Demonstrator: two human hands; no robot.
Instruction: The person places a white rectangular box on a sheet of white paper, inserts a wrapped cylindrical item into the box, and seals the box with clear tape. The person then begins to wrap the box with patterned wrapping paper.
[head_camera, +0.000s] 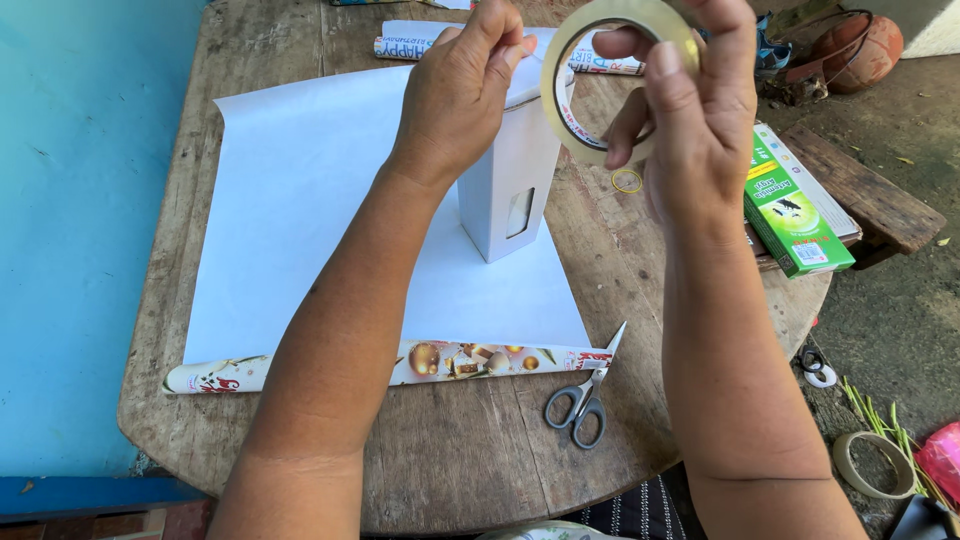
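Round weathered wooden counter (480, 470). White gift-wrap sheet (300, 220), printed underside showing at its folded near edge, lies beneath tall white cardboard box (505, 190) with a side window. Above box: right hand (700, 130) grips clear adhesive tape roll (590, 85); left hand (460, 90) pinches its loose end. Grey-handled scissors (580, 400) lie nearer than box.

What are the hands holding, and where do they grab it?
The right hand holds a roll of clear tape by its ring, fingers through the hole. The left hand pinches at the roll's edge, seemingly the loose tape end.
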